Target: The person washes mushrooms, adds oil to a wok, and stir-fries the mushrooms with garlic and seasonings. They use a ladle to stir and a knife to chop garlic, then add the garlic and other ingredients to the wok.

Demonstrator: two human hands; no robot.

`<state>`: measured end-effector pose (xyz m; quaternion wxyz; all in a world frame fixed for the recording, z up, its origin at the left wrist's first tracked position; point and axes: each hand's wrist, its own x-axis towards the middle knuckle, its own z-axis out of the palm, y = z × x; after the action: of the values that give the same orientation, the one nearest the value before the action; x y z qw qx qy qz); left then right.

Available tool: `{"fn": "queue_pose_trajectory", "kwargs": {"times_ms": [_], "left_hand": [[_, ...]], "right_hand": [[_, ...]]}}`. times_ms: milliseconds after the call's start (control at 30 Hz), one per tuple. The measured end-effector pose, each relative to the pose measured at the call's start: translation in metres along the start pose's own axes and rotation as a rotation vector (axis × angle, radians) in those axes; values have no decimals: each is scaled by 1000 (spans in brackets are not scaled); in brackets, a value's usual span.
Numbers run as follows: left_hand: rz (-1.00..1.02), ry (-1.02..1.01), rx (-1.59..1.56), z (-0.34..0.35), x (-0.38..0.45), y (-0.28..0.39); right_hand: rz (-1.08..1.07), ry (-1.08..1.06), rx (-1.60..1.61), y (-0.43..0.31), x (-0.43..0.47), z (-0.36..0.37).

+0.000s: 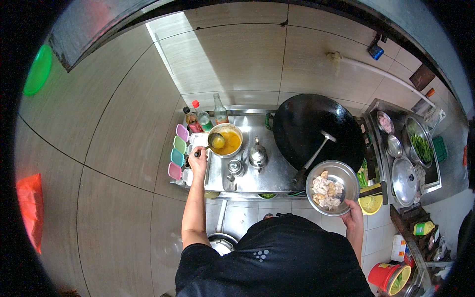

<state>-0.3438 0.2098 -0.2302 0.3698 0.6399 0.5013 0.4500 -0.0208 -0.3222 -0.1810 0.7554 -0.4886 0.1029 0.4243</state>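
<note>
My left hand (197,162) grips the dark handle of a ladle (216,140), whose bowl rests over a pot (225,155) of yellow-orange liquid and holds some of that liquid. With my right hand (351,216) I hold the rim of a steel bowl (349,174), tilted slightly near the counter's front edge. Pale, folded pieces of food (328,192) lie in this bowl; their exact kind cannot be told. Just behind it stands a large black wok (304,122) with a long-handled metal spatula (315,154) resting in it.
Bottles (204,120) stand behind the pot, and lidded seasoning boxes (177,157) line the left edge. Two small metal pots (258,155) sit mid-counter. To the right, a sink (432,185) holds a bowl of green vegetables (422,148) and a round metal lid (404,182). A red bucket (382,276) stands lower right.
</note>
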Motion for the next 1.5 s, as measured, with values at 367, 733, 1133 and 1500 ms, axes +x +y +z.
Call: {"fn": "queue_pose_trajectory", "kwargs": {"times_ms": [367,733,1133,1500], "left_hand": [[-310,95,-325,-18,7,17],[-275,-18,-85,-61,3,48],[-279,31,-78,-79,3,57],[7,-229,-383,-4,-11,189]], "right_hand": [[11,32,40,3,0,11],[1,10,25,5,11,1],[18,29,60,2,9,-5],[-65,-21,76,-4,-6,-14]]}}
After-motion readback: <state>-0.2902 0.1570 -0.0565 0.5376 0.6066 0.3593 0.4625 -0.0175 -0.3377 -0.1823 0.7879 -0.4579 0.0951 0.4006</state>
